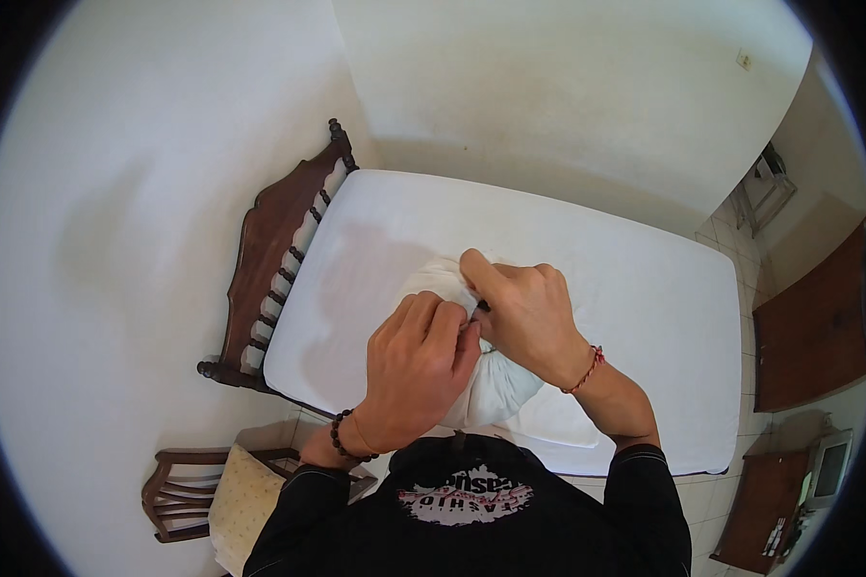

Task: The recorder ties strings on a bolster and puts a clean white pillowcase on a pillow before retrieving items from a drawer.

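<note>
Both hands meet over a bundle of gathered white fabric [503,389] on the bed. My left hand [422,357], with a dark bead bracelet at its wrist, has bent fingers pinching at the gathered part. Close against it, my right hand [530,310] curls its fingers round the same spot; a red cord bracelet circles that wrist. A small dark item [483,306], perhaps a tie or band, shows between the hands, mostly hidden. Folds of the bundle spread out beyond and below the fingers. Under it lies a mattress with a white fitted sheet [642,310].
A dark wooden headboard [281,238] rises at the left, near the walls. A wooden chair [187,498] holds a pale yellow pillow [245,498] at lower left. To the right are a brown wooden panel [808,324], a wooden cabinet [758,505] and a small television [830,465].
</note>
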Demonstrator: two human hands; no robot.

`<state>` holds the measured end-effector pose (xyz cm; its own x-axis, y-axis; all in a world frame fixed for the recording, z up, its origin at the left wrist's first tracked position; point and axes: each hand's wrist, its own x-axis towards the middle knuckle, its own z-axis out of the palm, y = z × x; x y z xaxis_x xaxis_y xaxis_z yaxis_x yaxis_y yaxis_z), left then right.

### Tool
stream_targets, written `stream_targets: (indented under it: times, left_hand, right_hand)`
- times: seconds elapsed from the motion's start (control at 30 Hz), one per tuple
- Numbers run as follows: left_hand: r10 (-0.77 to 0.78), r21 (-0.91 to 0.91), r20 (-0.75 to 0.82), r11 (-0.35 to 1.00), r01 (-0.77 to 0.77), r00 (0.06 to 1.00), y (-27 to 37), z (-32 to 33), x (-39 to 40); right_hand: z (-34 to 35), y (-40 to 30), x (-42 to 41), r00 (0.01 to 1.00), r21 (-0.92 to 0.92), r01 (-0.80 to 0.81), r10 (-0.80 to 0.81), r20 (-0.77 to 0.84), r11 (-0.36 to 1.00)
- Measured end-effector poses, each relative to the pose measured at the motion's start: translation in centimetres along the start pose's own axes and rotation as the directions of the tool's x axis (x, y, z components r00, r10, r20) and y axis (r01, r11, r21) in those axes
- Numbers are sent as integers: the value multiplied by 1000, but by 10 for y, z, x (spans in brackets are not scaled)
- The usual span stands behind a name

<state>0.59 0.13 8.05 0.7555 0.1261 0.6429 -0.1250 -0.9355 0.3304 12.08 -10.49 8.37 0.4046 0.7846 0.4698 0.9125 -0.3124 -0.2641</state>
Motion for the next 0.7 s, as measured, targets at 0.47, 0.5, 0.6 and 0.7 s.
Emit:
stream_targets:
  times: [0.47, 0.5, 0.6, 0.7]
  left_hand:
    - [-49, -265, 51, 962, 61, 998, -5, 19, -21]
    - [-49, -265, 53, 962, 61, 997, -6, 20, -22]
    - [-48, -325, 30, 944, 55, 998, -10, 23, -25]
    - [-29, -484, -11, 875, 20, 1000, -22, 30, -33]
  right_hand:
    - [-21, 18, -11, 991, 193, -132, 131, 16, 972]
    - [-23, 21, -13, 984, 267, -177, 163, 73, 947]
    - [-29, 35, -30, 994, 495, -80, 106, -23, 865]
    - [-34, 37, -53, 982, 248, -78, 117, -146, 966]
